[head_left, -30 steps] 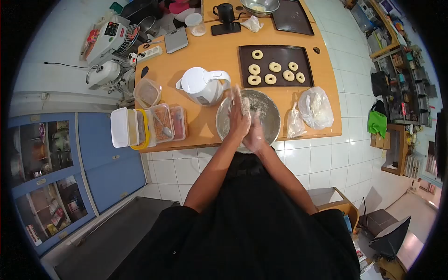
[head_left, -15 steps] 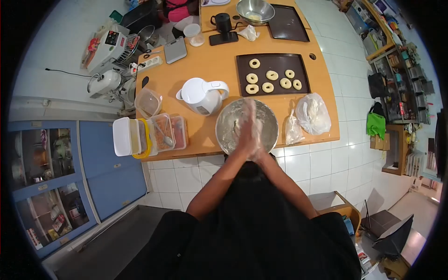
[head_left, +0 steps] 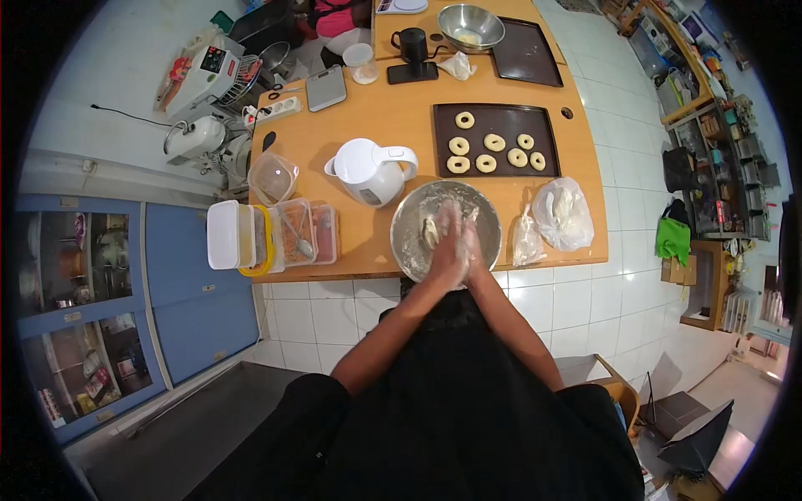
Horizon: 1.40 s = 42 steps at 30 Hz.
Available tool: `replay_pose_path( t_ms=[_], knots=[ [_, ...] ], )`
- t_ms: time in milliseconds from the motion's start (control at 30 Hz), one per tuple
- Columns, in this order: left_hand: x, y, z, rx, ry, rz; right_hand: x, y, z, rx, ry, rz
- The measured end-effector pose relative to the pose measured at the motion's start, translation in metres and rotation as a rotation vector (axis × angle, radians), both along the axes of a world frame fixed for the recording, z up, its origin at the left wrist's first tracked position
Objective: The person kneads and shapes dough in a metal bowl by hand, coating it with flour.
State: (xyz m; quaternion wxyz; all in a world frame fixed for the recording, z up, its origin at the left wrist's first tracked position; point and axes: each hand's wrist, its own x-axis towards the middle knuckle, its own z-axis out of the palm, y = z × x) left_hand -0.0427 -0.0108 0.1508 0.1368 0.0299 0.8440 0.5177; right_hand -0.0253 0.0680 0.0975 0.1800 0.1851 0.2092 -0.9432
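Over a metal mixing bowl point(head_left: 405, 250) at the table's front edge, my left hand point(head_left: 451, 246) and my right hand point(head_left: 474, 246) face each other palm to palm. Both have straight fingers pointing away from me, with whitish flour or dough on them. Only a narrow gap shows between the fingertips; whether anything lies between the palms is hidden. A pale lump of dough point(head_left: 430, 234) sits in the bowl beside my left hand. Dough residue coats the bowl's inner wall.
Behind the bowl, a dark baking tray point(head_left: 539, 121) holds several dough rings point(head_left: 494, 143). A white electric kettle point(head_left: 372, 174) stands to the left, near plastic containers point(head_left: 224, 238). Plastic bags point(head_left: 564, 215) lie at right. A person in pink point(head_left: 334, 21) is at the far left.
My hands have drawn slightly apart at the fingertips, with the left a little lower. More of the dough lump shows. The whole view has shifted slightly.
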Motion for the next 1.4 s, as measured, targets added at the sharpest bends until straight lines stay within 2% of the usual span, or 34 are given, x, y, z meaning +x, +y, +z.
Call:
replay_pose_path(
  t_ms=[67,133,233,267,367,400,433,500,533,633,667,767,800,900,933,1000,1033,1067,1100,1167,1200,1233,1300,1333,1400],
  knots=[
    [-0.01,-0.002,0.009,0.082,0.167,-0.01,0.006,-0.014,0.03,0.188,0.036,0.037],
    [-0.008,0.001,0.011,0.182,0.316,-0.013,0.022,-0.016,0.011,0.211,0.055,0.112],
    [-0.007,-0.008,-0.017,-0.249,0.208,0.052,0.001,0.004,0.012,-0.166,0.109,0.084],
    [0.002,0.005,-0.02,-0.385,0.053,0.012,0.0,0.002,0.011,-0.053,0.128,0.035],
    [0.014,0.008,-0.002,-0.009,0.297,-0.056,0.003,-0.009,0.004,0.279,0.176,-0.148],
    [0.015,0.012,0.005,0.128,0.375,-0.08,0.008,-0.011,0.017,0.251,0.181,-0.102],
    [0.007,0.01,0.01,0.061,0.353,-0.037,0.013,-0.013,0.028,0.224,0.185,-0.056],
    [-0.015,-0.005,0.017,-0.082,0.305,0.06,0.015,-0.011,0.027,-0.1,-0.016,0.097],
    [-0.013,-0.006,-0.008,-0.078,0.302,0.071,0.007,-0.001,0.023,-0.1,0.06,0.053],
    [-0.011,-0.009,0.004,-0.06,0.309,0.055,-0.001,0.001,0.009,0.009,-0.034,-0.098],
    [-0.011,-0.008,0.011,-0.052,0.311,0.038,0.002,-0.008,0.015,0.152,-0.007,-0.126],
    [-0.004,0.0,0.019,-0.008,0.298,0.011,0.02,-0.018,0.021,0.217,0.126,0.086],
    [-0.012,-0.006,0.011,-0.18,0.276,0.062,0.013,-0.012,0.023,0.014,0.049,0.132],
    [0.01,-0.002,-0.062,-0.089,0.183,-0.081,0.0,0.002,0.048,0.099,0.068,0.021],
    [0.024,0.004,-0.046,0.069,0.262,-0.113,0.001,-0.002,0.038,0.031,-0.029,-0.007],
    [0.012,0.006,-0.006,0.063,0.221,-0.081,0.011,-0.01,0.017,0.257,0.146,0.043],
    [0.006,0.005,0.006,0.064,0.195,-0.06,0.015,-0.014,0.022,0.241,0.145,0.036],
    [-0.006,-0.002,0.009,-0.019,0.291,-0.013,0.02,-0.019,0.027,0.224,0.144,0.028],
    [-0.007,-0.004,0.0,-0.066,0.241,0.028,0.024,-0.023,0.033,0.207,0.142,0.02],
    [-0.018,-0.008,-0.023,-0.159,0.168,0.116,0.009,-0.009,0.043,-0.065,0.116,0.065],
    [-0.005,-0.006,-0.032,0.061,0.044,0.024,0.003,-0.004,0.034,-0.085,0.02,0.051],
    [0.009,-0.003,-0.042,0.12,0.131,-0.088,0.004,-0.001,0.023,-0.042,0.001,0.044],
    [0.014,0.003,-0.022,0.467,0.031,-0.094,0.008,-0.001,0.02,0.044,-0.04,0.014],
    [0.008,0.001,-0.012,0.536,-0.006,-0.074,0.011,0.0,0.018,-0.098,-0.105,0.026],
    [-0.008,-0.009,-0.015,0.622,-0.122,0.005,0.012,0.002,0.023,-0.244,-0.044,0.076]
  ],
)
